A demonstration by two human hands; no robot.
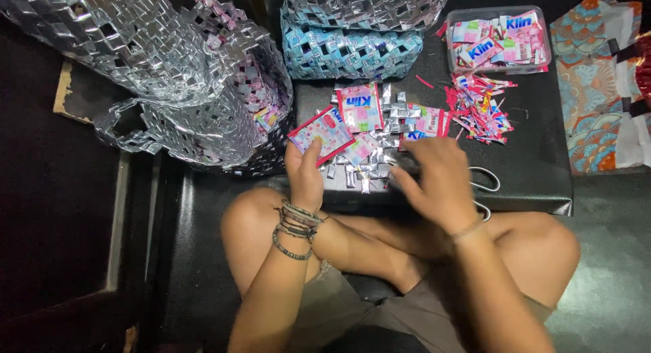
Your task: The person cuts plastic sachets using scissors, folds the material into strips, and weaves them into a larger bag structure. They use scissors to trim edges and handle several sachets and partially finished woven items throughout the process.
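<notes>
My left hand [304,174] holds up a flat pink and red sachet wrapper [321,132] by its lower edge. My right hand [437,179] is blurred over the front of the black board [536,170], fingers curled around dark scissors whose grey handles [485,190] stick out at the right. Between my hands lies a pile of small folded silver strips [366,164], with more pink wrappers [360,107] just behind it.
A large woven silver bag [169,75] stands at the left, with a blue woven piece [349,51] and a silver one behind. A clear tub of wrappers [498,40] is at the back right, cut pink scraps [478,109] below it, patterned cloth [597,82] at the far right.
</notes>
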